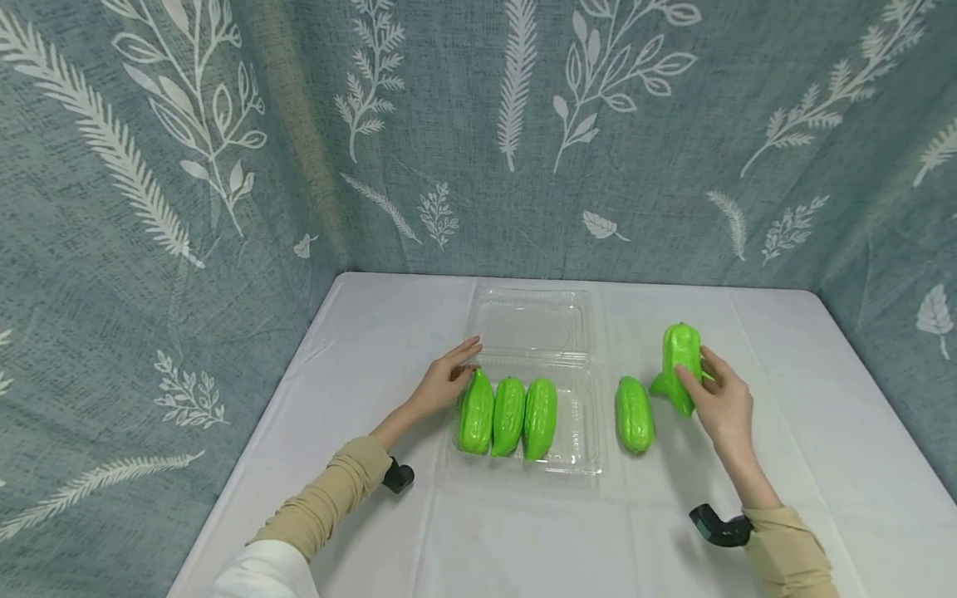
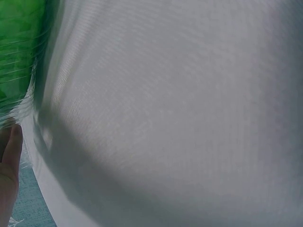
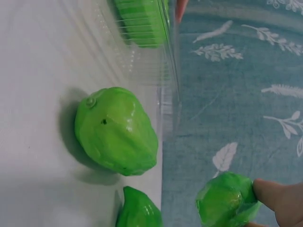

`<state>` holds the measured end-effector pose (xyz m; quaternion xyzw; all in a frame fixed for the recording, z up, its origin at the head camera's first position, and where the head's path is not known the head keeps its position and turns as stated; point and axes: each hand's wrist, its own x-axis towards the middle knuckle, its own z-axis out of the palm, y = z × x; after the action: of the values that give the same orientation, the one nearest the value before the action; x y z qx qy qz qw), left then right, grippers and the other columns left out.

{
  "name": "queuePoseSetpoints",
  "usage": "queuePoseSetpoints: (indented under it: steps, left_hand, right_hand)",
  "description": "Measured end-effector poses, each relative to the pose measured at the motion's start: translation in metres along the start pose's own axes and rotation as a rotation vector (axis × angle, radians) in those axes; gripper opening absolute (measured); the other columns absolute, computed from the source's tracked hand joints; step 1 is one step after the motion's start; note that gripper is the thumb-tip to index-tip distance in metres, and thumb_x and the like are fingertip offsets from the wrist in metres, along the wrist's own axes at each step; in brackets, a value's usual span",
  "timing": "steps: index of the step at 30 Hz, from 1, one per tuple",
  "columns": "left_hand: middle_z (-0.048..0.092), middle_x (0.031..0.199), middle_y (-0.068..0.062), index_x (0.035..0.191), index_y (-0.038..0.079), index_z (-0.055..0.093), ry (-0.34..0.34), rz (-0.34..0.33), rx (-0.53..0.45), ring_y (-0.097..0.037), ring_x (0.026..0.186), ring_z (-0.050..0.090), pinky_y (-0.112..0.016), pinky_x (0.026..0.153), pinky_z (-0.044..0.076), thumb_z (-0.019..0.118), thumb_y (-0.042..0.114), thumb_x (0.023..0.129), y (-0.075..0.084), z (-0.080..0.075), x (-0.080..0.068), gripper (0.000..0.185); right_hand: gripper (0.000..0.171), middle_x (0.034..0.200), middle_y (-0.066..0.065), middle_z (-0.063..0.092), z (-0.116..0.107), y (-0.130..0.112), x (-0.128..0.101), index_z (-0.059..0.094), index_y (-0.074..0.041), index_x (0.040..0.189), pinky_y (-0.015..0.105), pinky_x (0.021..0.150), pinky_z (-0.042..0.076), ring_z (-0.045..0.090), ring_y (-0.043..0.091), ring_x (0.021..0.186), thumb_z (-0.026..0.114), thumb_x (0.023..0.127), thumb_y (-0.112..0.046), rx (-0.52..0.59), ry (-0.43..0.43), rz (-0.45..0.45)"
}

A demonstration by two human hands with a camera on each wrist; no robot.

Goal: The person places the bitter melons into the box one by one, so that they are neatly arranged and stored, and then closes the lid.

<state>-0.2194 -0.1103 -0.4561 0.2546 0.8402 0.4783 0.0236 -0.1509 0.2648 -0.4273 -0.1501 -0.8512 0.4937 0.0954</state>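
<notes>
Three bright green, ridged bitter melons [image 1: 509, 415] lie side by side in the left part of a clear plastic clamshell box [image 1: 576, 419]. My left hand [image 1: 441, 382] rests at the box's left edge, fingers mostly straight, touching its side. My right hand [image 1: 721, 403] grips another bitter melon [image 1: 681, 349] between thumb and fingers, raised above the table right of the box. Below it a further bitter melon [image 3: 138, 210] shows its pointed end, mostly hidden in the head view. One more bitter melon [image 1: 635, 415] lies on the table between box and right hand.
The box's clear lid [image 1: 531, 322] lies folded back, away from me. A white cloth covers the table [image 1: 523, 531]. Blue-grey leaf-patterned curtains [image 1: 463, 124] stand behind the table and at its sides. A black wrist device [image 1: 719, 526] sits by the right sleeve.
</notes>
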Motion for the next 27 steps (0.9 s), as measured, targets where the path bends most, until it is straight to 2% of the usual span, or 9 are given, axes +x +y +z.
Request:
queuePoseSetpoints:
  steps: [15,27]
  left_hand:
    - [0.03,0.149,-0.029,0.136,-0.014,0.039,-0.012,-0.014,-0.007,-0.044,0.117,0.055,-0.048,0.101,0.047,0.044,-0.011,0.092,0.005,-0.001,0.0,0.044]
    - [0.031,0.148,-0.029,0.135,-0.014,0.04,-0.007,0.0,0.001,-0.044,0.117,0.055,-0.048,0.1,0.048,0.045,-0.011,0.092,0.006,-0.001,0.001,0.044]
  right_hand:
    - [0.066,0.143,0.027,0.042,0.008,-0.011,0.002,0.03,-0.005,0.148,0.051,0.101,0.046,0.045,0.045,0.128,0.055,0.095,-0.036,0.042,-0.014,-0.017]
    - [0.065,0.143,0.024,0.044,0.019,-0.02,0.002,0.031,-0.007,0.148,0.045,0.1,0.047,0.047,0.039,0.129,0.056,0.094,-0.034,0.081,-0.036,-0.021]
